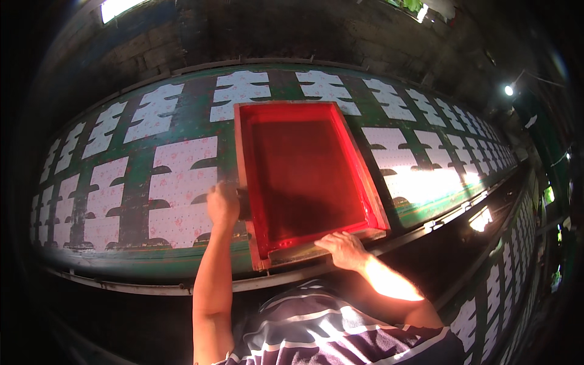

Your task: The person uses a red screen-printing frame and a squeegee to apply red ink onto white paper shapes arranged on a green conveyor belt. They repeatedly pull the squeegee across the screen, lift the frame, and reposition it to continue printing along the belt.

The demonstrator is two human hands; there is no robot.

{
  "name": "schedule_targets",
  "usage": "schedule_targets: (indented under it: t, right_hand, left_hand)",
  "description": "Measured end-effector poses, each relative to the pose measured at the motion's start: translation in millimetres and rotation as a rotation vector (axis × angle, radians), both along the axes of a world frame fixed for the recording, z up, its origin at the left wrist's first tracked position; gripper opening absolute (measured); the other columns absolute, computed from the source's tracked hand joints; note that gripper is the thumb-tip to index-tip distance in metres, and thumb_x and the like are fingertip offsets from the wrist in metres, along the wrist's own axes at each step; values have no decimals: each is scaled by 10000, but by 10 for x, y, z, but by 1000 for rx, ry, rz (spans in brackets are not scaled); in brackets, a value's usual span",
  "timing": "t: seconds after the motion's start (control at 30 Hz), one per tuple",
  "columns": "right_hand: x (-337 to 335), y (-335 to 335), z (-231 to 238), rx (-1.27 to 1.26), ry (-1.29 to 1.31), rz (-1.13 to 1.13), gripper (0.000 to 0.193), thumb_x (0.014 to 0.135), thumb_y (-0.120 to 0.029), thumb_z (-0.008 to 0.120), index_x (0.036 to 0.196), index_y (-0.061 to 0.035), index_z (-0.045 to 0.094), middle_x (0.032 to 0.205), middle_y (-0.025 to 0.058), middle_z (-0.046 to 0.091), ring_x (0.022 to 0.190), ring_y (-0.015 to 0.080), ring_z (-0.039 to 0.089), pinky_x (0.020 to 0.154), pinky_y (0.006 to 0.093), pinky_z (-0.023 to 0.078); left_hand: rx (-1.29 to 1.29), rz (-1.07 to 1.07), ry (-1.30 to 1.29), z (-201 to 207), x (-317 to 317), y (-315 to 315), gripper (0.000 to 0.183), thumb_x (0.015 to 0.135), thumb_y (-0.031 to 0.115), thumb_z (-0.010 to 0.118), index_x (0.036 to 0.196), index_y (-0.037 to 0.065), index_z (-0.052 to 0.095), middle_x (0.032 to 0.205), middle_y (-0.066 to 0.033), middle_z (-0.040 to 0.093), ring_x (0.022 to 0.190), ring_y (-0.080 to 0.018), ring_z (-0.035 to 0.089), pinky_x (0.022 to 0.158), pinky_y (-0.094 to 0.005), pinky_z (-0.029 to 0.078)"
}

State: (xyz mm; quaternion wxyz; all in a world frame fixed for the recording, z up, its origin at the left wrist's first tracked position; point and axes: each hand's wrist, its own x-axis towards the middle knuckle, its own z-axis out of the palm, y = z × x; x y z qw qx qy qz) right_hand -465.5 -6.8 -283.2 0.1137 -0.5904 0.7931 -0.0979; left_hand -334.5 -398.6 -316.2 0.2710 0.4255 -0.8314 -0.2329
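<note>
A wooden screen printing frame (363, 176) with a red-stained mesh lies slightly turned on the long green table, in front of me. Glossy red ink coats the inner edges of its rails. My left hand (223, 204) is closed at the left rail, on a dark piece jutting from it; that piece is mostly hidden by the fingers. My right hand (344, 250) wraps its fingers over the near rail, right of the middle. Pale cut fabric pieces (182, 173) with a small reddish print lie in rows on both sides of the frame, notched along their edges.
The green table (140, 260) runs far off to the right, with a metal rail (176, 290) along its near edge. A second table with more pale pieces (465, 322) stands at the lower right. Behind is a block wall (146, 59); a lit bulb (508, 90) hangs at the right.
</note>
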Motion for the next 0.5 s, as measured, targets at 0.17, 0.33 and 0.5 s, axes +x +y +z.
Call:
schedule_targets:
  t: [0.17,0.33,0.5]
  right_hand:
    - [-285,-275,-114,-94,62,15,459,957,-66,613,1377,-172,764,1289,64,771,1183,290,747,1052,482,580]
    - [-1059,-999,-292,-138,170,57,438,972,-84,619,1378,-182,754,1284,75,759,1188,290,733,1076,495,569]
    - [-2185,-2127,-485,-80,155,30,489,987,-50,571,1426,-187,736,1327,105,741,1265,317,686,1129,530,516]
  left_hand:
    - [229,94,-164,-477,-450,-171,536,1163,457,438,1176,23,753,1135,-314,797,1088,-549,750,974,-642,580]
    - [196,156,-207,-548,-546,-95,438,1163,378,480,1135,21,731,1064,-308,790,1014,-557,744,878,-647,584]
    - [120,103,-198,-485,-519,-81,381,1168,312,475,1102,27,720,988,-293,775,935,-560,725,811,-645,561]
